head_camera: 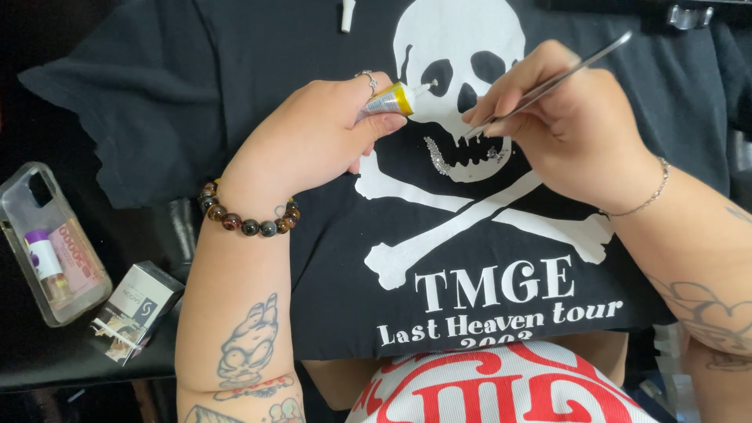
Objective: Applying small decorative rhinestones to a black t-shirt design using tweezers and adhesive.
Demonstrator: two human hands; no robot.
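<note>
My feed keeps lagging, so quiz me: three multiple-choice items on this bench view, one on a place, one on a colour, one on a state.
1. Where does the clear phone case lie?
A. left of the black T-shirt
B. on the skull print
C. under the right hand

2. What colour is the body of the glue tube in the left hand?
A. red
B. yellow
C. green

3. How does the right hand hold the metal tweezers?
A. lying loose on the palm
B. tips pointing up and away
C. pinched in the fingers, tips down at the skull's teeth

Answers: 1 A, it lies at the frame's left edge, off the shirt. 2 B, yellow shows beside the thumb. 3 C, the tips meet the skull print by the rhinestones.
</note>
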